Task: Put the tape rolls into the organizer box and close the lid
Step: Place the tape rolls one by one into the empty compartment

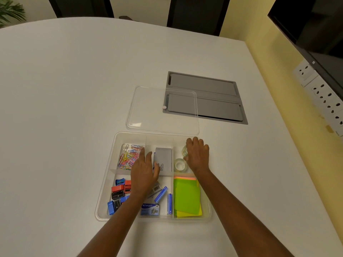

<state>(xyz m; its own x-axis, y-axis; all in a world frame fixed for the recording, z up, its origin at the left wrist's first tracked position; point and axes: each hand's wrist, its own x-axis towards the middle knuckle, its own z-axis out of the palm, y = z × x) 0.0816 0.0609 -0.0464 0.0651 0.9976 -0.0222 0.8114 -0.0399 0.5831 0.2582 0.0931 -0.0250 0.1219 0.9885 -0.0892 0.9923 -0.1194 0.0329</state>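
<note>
**Two tape rolls in the back-right slot, lid still off**

Nearest you, the front row of the clear organizer box (104,191): a heap of sharpeners (118,193) on the left in blue, red and black (they overlap too much for a proper count), staple boxes (150,209) in the middle, and a stack of green and yellow sticky notes (187,198) on the right.

Your left hand (143,176) sits palm down over the middle of the box, fingers spread and loose, gripping nothing, thumb side up against the grey pad (163,161) in the middle back compartment. Colourful paper clips (128,157) fill the back-left compartment just beyond your fingertips.

Now the tape rolls: two of them, both clear and glossy, both in the back-right compartment. The nearer tape roll (179,165) lies flat with its hole facing up. The farther tape roll (184,150) is tipped on edge and half hidden by your right hand (197,156), which reaches in palm down with its fingers curled over that roll. Can't tell if you're actually pinching it or just resting on it.

Past the box, the one clear lid (161,110) lies flat on the white counter (65,108), just behind the back wall, its far-right corner overlapping the grey cable hatch (219,97) set into the counter.
</note>
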